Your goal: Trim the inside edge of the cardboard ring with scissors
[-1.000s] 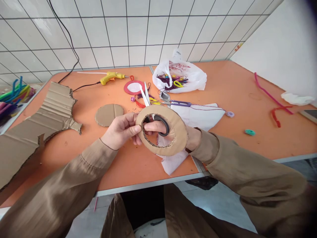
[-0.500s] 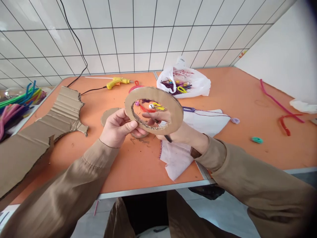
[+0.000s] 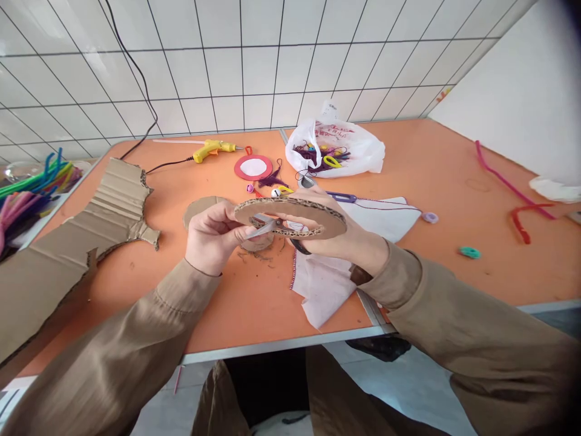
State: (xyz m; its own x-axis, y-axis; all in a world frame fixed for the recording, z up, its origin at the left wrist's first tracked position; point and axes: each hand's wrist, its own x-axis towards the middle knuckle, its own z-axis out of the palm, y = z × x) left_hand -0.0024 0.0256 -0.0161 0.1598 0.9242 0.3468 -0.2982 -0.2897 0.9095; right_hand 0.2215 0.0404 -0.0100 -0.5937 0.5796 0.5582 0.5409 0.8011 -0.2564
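Note:
Tilted nearly edge-on above the table is a cardboard ring (image 3: 333, 223), pinched at its left rim by my left hand (image 3: 209, 237). My right hand (image 3: 347, 239) is closed around a pair of scissors (image 3: 267, 226), partly hidden by the ring. The blades pass through the ring's hole and reach its left inner edge, by my left thumb. Under the ring lie a small cut cardboard piece (image 3: 258, 242) and dark scraps. A round cardboard piece (image 3: 200, 209) lies behind my left hand.
A large cardboard sheet (image 3: 63, 254) covers the left side. At the back are a yellow glue gun (image 3: 213, 150), a red-rimmed disc (image 3: 253, 168) and a white plastic bag (image 3: 358, 148). White cloth (image 3: 327, 290) lies by my right wrist; pipe cleaners (image 3: 512, 175) lie right.
The ring has tipped from facing me to nearly flat. The scissors' blades now show inside its hole, against the left inner edge. The red-rimmed disc behind has come into view.

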